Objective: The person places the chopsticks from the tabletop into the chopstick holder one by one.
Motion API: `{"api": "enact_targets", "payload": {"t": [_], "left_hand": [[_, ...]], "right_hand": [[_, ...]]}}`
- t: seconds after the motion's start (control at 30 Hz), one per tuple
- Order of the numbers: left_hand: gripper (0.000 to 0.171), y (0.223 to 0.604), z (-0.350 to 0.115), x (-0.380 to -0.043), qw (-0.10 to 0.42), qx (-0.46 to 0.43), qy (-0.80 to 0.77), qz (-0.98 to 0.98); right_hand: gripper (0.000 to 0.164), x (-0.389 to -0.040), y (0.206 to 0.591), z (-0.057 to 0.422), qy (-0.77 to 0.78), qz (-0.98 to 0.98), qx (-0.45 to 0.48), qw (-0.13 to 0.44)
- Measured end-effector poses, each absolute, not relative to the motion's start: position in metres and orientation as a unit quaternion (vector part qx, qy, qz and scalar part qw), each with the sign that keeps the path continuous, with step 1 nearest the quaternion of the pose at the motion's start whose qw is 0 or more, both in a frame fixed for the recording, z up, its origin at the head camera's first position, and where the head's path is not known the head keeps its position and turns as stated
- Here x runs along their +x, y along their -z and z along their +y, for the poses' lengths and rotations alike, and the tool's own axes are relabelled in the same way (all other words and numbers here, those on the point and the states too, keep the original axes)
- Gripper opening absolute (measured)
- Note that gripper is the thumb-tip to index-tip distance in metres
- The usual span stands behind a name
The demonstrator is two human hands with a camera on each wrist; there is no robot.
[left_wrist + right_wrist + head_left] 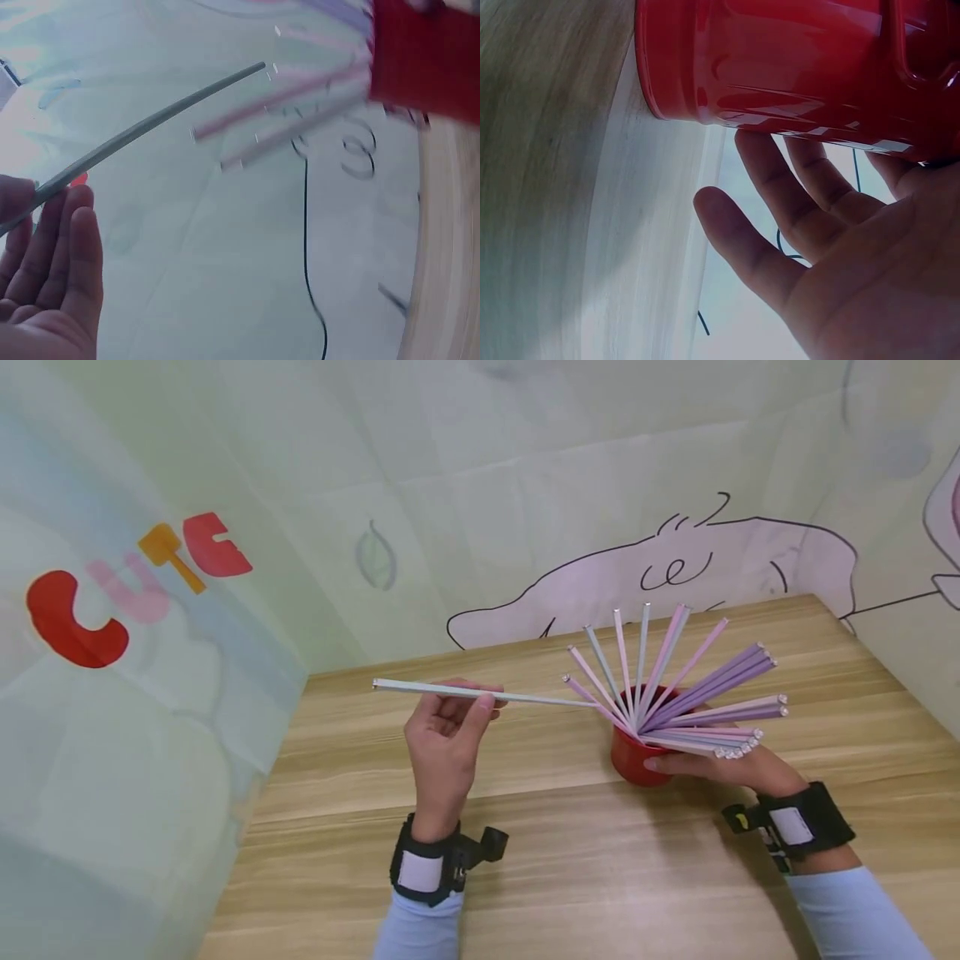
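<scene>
My left hand point(446, 747) pinches a thin pale green-blue stick point(420, 687) between thumb and fingers. The stick lies nearly level above the table, and its right end overlaps a pink stick of the bunch in the head view. In the left wrist view the held stick point(150, 124) slants up from the fingertips. A red cup point(633, 764) stands on the table to the right, full of fanned-out sticks point(663, 664) in pink, purple, white and pale blue. My right hand point(738, 768) holds the cup from its right side, thumb across the front; in the right wrist view fingers touch the cup wall point(795, 67).
Under the cup is a wood-grain table point(555, 860), its back edge against a printed cloth backdrop point(480, 510). Another printed panel point(135, 710) with coloured letters rises along the left side. Black straps point(813, 818) with small cameras sit on both wrists.
</scene>
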State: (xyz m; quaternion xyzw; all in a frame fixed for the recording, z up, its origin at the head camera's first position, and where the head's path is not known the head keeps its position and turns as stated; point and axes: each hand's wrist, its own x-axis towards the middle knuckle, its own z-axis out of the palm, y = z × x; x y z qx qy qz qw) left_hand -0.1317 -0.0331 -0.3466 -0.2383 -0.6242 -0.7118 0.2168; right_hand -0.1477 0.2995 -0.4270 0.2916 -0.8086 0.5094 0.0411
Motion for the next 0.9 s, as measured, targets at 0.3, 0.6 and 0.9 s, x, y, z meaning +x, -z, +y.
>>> {"api": "enact_targets", "payload": {"t": [0.3, 0.6, 0.9], "left_hand": [[0.018, 0.352, 0.005, -0.127, 0.220, -0.275, 0.694, -0.628], [0.014, 0.374, 0.031, -0.129, 0.205, -0.262, 0.601, -0.727], [0.013, 0.396, 0.050, -0.126, 0.208, -0.264, 0.414, -0.846]], "right_hand": [[0.075, -0.148, 0.429, 0.294, -0.515, -0.806, 0.289, 0.038], [0.072, -0.148, 0.425, 0.291, -0.505, -0.802, 0.315, 0.046], [0.071, -0.152, 0.424, 0.289, -0.508, -0.785, 0.351, 0.052]]}}
